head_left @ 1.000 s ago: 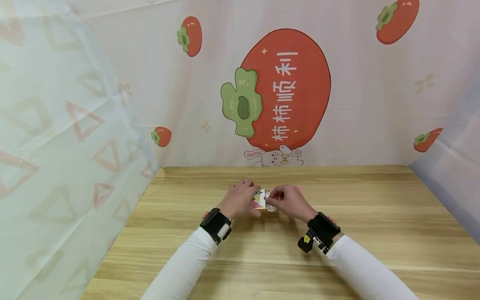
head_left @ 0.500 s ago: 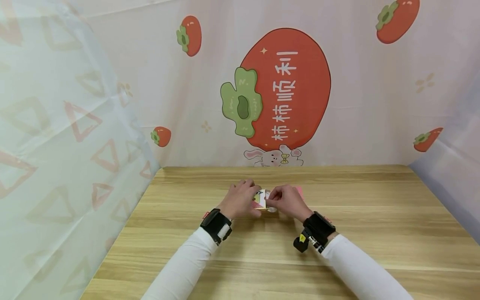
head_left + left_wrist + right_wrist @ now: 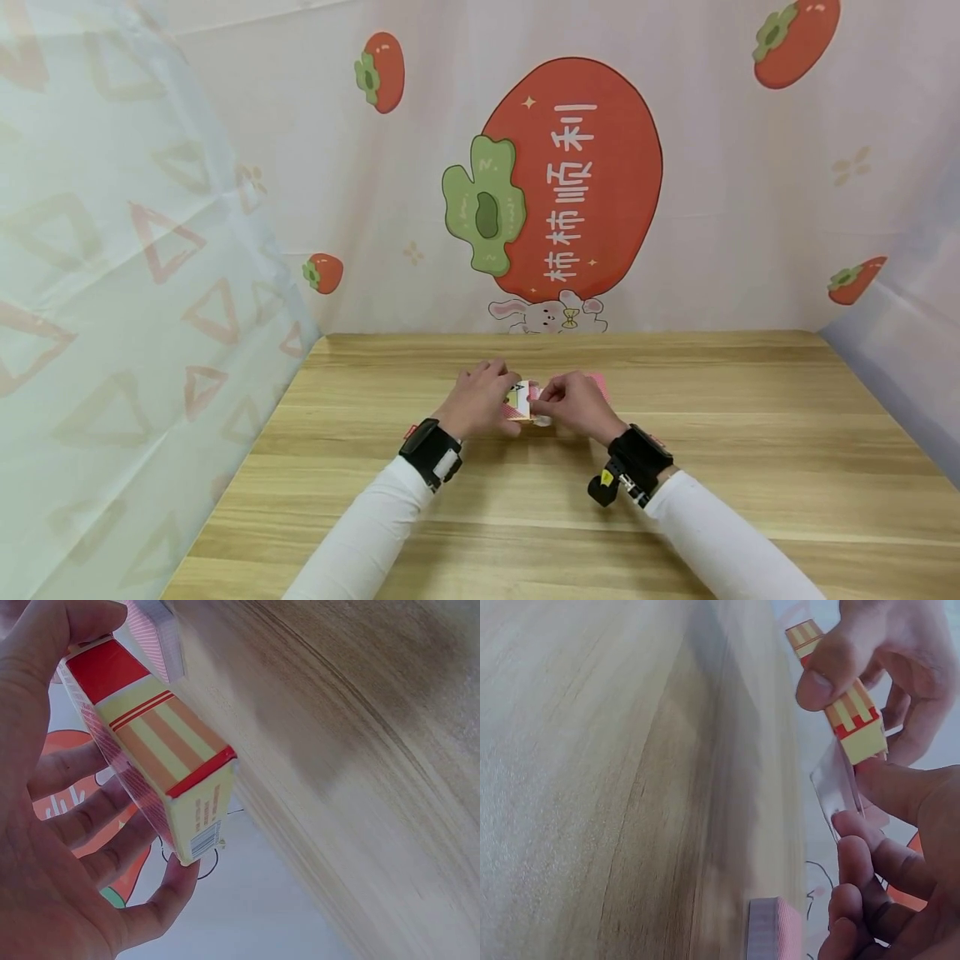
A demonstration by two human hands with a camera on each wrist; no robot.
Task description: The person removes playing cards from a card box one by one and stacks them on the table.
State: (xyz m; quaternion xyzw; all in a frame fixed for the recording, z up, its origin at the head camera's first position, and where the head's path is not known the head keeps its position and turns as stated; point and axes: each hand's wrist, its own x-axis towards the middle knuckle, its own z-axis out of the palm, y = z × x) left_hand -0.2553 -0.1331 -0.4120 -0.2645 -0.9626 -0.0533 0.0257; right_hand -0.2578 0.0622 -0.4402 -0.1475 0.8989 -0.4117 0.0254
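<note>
My left hand point(image 3: 478, 402) holds a small playing-card box point(image 3: 517, 402), thumb on one narrow side and fingers on the other. In the left wrist view the card box point(image 3: 157, 720) shows red, cream and orange bands and a barcode. Fingers of my right hand point(image 3: 579, 404) are at the box's right end, where they pinch a pale, shiny flap point(image 3: 834, 780) that sticks out of it. Whether this flap is card or clear plastic I cannot tell. Behind the right hand lies a deck of pink-backed cards point(image 3: 600, 382), partly hidden.
The wooden table point(image 3: 525, 517) spreads out around both hands. At its back hangs a white cloth point(image 3: 720, 208) printed with persimmons, and another printed cloth point(image 3: 112, 292) hangs on the left. In the right wrist view the card deck point(image 3: 774, 930) stands near the right fingers.
The right wrist has shifted slightly to the left, and more of the pink deck shows behind the hand. The flap at the box's end now looks pinker. My left hand has hardly moved.
</note>
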